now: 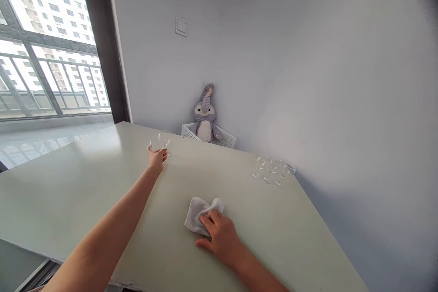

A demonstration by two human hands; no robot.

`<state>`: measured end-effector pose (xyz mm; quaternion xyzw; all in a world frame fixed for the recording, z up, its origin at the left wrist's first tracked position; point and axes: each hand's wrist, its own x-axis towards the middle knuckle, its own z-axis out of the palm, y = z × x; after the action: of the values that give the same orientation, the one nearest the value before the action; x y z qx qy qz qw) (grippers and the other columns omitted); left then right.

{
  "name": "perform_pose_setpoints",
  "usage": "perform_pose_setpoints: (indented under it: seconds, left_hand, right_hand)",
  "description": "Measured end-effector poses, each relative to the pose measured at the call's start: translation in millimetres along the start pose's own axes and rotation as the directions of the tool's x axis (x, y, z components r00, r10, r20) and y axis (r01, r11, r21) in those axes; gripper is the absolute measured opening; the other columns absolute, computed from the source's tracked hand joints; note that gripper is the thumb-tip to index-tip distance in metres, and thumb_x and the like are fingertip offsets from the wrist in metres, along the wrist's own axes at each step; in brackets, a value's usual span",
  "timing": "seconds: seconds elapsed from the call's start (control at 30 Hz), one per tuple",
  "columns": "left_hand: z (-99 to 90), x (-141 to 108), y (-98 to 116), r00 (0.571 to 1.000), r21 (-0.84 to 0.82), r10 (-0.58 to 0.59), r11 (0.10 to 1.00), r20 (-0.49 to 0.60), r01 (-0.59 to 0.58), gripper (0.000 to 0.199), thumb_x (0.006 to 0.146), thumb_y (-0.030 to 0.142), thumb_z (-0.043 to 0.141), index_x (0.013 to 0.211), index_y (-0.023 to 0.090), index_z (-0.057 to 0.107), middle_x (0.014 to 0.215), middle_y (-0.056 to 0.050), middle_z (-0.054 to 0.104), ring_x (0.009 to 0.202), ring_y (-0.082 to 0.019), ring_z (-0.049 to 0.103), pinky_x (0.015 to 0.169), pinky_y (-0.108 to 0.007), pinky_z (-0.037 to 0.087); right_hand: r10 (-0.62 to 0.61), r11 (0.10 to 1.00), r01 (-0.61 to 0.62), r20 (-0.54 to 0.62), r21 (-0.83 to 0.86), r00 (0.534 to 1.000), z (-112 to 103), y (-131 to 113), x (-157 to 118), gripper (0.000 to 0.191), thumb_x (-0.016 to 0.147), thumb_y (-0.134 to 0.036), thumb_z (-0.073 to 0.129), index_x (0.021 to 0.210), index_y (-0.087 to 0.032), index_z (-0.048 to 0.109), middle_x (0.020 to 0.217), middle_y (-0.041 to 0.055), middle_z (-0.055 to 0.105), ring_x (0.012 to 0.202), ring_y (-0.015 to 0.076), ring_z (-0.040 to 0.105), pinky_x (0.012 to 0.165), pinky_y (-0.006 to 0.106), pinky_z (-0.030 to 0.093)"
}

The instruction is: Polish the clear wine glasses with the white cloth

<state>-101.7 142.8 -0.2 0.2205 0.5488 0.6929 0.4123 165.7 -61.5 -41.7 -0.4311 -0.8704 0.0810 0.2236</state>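
Reaching with left hand to clear glasses front-left of plush toy; can't tell grip. Resting right hand, thumb spread, on cloth nearer camera than plush toy.

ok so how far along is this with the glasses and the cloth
Seemingly partway. The grouped glasses near the table's right edge look set aside; wiped or not, I can't tell. In hand: the right hand is on the cloth. Likely left: the glassware at the left hand, apart from that group.
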Motion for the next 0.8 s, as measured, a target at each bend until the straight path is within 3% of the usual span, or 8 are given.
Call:
perform_pose_setpoints:
  seconds: [0.13,0.23,0.3,0.37,0.47,0.53,0.63,0.8]
  left_hand:
    - [4.0,-23,-2,0.998,0.014,-0.007,1.0,0.07,0.006,0.072,0.061,0.017,0.065,0.122,0.027,0.029,0.077,0.003,0.048,0.053,-0.004,0.05,0.05,-0.017,0.043]
    - [13.8,-56,-6,0.988,0.018,0.014,1.0,0.154,-0.017,0.063,0.059,0.02,0.066,0.115,0.026,0.037,0.076,0.004,0.047,0.053,-0.004,0.05,0.051,-0.018,0.043]
    - [21.7,-82,-10,0.967,0.046,0.074,0.995,0.245,-0.088,0.059,0.06,0.022,0.065,0.113,0.026,0.039,0.076,0.004,0.047,0.055,-0.004,0.05,0.052,-0.018,0.042]
    - [28.6,-105,-16,0.932,0.089,0.129,0.982,0.34,-0.169,0.057,0.062,0.024,0.063,0.113,0.025,0.038,0.079,0.003,0.047,0.055,-0.005,0.05,0.052,-0.019,0.042]
    - [34.1,-129,-27,0.895,0.126,0.171,0.962,0.412,-0.242,0.055,0.064,0.026,0.061,0.114,0.025,0.037,0.085,0.002,0.046,0.057,-0.005,0.05,0.054,-0.02,0.043]
    - [33.9,-138,-37,0.874,0.15,0.188,0.948,0.448,-0.281,0.056,0.065,0.028,0.059,0.115,0.026,0.035,0.088,0.001,0.046,0.057,-0.005,0.049,0.054,-0.02,0.042]
    - [29.3,-145,-51,0.847,0.232,0.202,0.907,0.493,-0.351,0.055,0.068,0.03,0.057,0.118,0.027,0.033,0.09,0.001,0.048,0.054,-0.004,0.047,0.053,-0.019,0.041]
    - [22.6,-153,-62,0.813,0.408,0.184,0.79,0.553,-0.457,0.055,0.068,0.029,0.055,0.12,0.027,0.036,0.089,0.001,0.055,0.057,-0.007,0.05,0.06,-0.024,0.043]
  right_hand:
    - [0.037,0.994,-0.034,-0.025,0.103,0.999,-1,-3,-1,0.02,0.083,-0.026,0.046,0.096,-0.025,0.061,0.082,0.0036,0.055,0.07,0.0153,0.05,0.062,0.028,0.041]
    - [0.198,0.908,-0.156,-0.071,0.388,0.978,-4,1,2,0.015,0.081,-0.029,0.05,0.073,-0.021,0.061,0.072,0.0004,0.051,0.063,0.0125,0.047,0.058,0.024,0.037]
    - [0.378,0.723,-0.255,-0.058,0.642,0.924,-7,8,5,0.019,0.078,-0.032,0.054,0.065,-0.019,0.057,0.066,-0.0017,0.049,0.059,0.011,0.044,0.055,0.023,0.035]
    - [0.541,0.434,-0.295,0.016,0.851,0.841,-12,17,7,0.022,0.074,-0.036,0.058,0.062,-0.018,0.055,0.058,-0.004,0.046,0.052,0.0095,0.041,0.05,0.022,0.033]
    - [0.676,0.04,-0.204,0.124,0.978,0.727,-24,32,8,0.026,0.067,-0.04,0.065,0.062,-0.017,0.054,0.051,-0.0055,0.047,0.047,0.0089,0.04,0.047,0.021,0.032]
    - [0.713,-0.092,-0.109,0.142,0.99,0.687,-35,40,7,0.024,0.065,-0.04,0.067,0.065,-0.018,0.057,0.055,-0.0042,0.053,0.048,0.0102,0.045,0.048,0.022,0.036]
    - [0.747,-0.137,-0.048,0.135,0.989,0.651,-51,48,2,0.023,0.068,-0.04,0.064,0.074,-0.018,0.06,0.061,-0.0009,0.061,0.052,0.0139,0.053,0.05,0.026,0.041]
    - [0.834,-0.13,-0.157,0.194,0.979,0.516,-71,48,0,0.029,0.075,-0.045,0.053,0.071,-0.018,0.062,0.053,0.0019,0.061,0.052,0.0201,0.058,0.048,0.031,0.044]
